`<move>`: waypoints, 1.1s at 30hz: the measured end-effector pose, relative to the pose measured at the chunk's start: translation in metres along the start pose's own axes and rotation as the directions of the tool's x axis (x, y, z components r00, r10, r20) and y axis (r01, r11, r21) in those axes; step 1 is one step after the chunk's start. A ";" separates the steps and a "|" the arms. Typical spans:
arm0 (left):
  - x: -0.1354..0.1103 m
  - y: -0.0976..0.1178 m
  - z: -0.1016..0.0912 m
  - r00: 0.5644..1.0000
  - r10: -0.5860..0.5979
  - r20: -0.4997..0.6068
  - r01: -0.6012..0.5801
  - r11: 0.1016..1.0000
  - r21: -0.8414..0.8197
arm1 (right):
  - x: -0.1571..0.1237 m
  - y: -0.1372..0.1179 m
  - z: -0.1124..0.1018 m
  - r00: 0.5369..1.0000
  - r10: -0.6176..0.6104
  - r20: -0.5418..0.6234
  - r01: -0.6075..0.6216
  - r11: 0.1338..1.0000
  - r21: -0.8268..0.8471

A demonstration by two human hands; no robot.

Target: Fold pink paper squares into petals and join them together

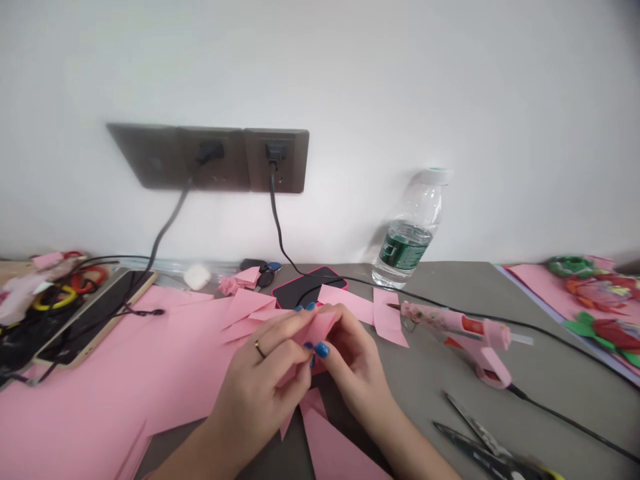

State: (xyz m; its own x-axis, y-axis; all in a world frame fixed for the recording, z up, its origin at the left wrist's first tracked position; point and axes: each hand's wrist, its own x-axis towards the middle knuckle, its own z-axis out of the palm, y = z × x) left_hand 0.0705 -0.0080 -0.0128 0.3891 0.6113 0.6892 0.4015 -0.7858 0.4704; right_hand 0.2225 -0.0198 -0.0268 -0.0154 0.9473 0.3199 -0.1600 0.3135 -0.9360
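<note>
Between my two hands is a small piece of pink paper (323,325), bent and pinched at the fingertips. My left hand (267,363) closes on its left side, a ring on one finger. On the other side my right hand (356,357) grips the paper with thumb and fingers, the blue-painted thumbnail facing me. Fingers partly cover the paper, so its full shape is hidden. Cut pink pieces (247,312) lie just beyond my left hand, and a long pink strip (337,443) lies below my wrists.
Large pink sheets (185,360) spread left, beside a phone (95,320). A red-edged phone (310,285) lies behind my hands. To the right are a pink glue gun (460,330) with its cord, open scissors (483,440) and paper flowers (610,330). A water bottle (407,237) leans by the wall.
</note>
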 end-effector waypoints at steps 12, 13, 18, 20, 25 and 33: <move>-0.001 -0.004 -0.004 0.839 -0.537 0.089 0.516 0.732 -0.445 | 0.008 0.003 -0.008 0.981 0.161 -0.105 -0.162 0.987 -0.002; 0.000 -0.005 -0.004 0.807 -0.578 0.120 0.555 0.674 -0.487 | 0.008 0.002 -0.008 0.983 0.161 -0.085 -0.163 0.986 -0.019; 0.008 -0.011 -0.005 0.778 -0.581 0.239 0.598 0.571 -0.562 | 0.010 0.000 -0.006 0.989 0.147 -0.016 -0.148 0.986 -0.079; 0.010 -0.011 -0.005 0.772 -0.587 0.244 0.600 0.544 -0.587 | 0.011 0.000 -0.006 0.991 0.136 -0.016 -0.136 0.988 -0.075; 0.010 -0.012 -0.003 0.712 -0.662 0.234 0.606 0.410 -0.682 | 0.013 0.001 -0.009 0.981 0.167 -0.099 -0.174 0.982 -0.067; 0.010 -0.011 -0.005 0.687 -0.724 0.061 0.550 0.465 -0.694 | 0.012 0.007 -0.013 0.932 0.309 -0.188 -0.294 0.950 0.105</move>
State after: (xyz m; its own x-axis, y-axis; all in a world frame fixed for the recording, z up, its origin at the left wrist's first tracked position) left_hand 0.0656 0.0065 -0.0085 0.0274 0.9946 0.0998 -0.1744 -0.0935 0.9802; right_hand 0.2343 -0.0058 -0.0319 0.1214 0.9924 -0.0186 -0.2512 0.0126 -0.9679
